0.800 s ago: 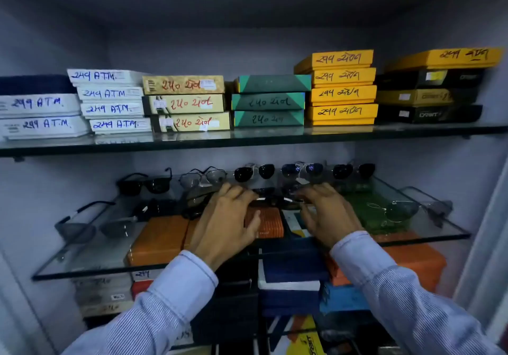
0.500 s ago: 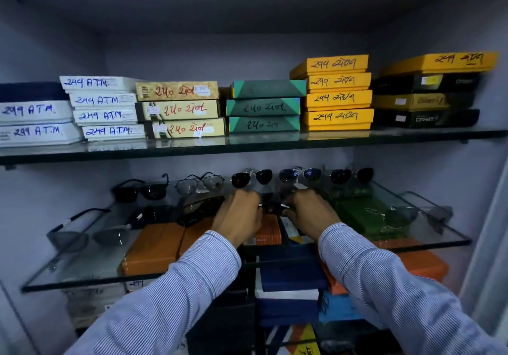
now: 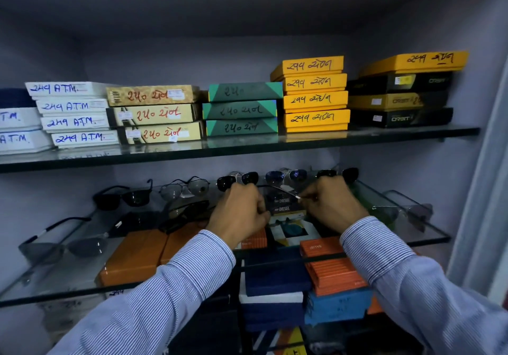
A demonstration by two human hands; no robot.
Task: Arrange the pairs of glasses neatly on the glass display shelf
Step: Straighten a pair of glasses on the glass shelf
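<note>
On the clear glass display shelf (image 3: 428, 240) we see a row of dark-lensed glasses (image 3: 237, 181) along the back, more pairs at both ends. Stacked flat cardboard boxes (image 3: 314, 93) sit on the glass shelf above (image 3: 247, 148), and orange ribbed cases (image 3: 334, 272) lie below.

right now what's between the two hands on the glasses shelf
In the head view, a thin dark pair of glasses spans the gap from the left hand to the right hand. Diesel boxes show through the glass underneath.
</note>
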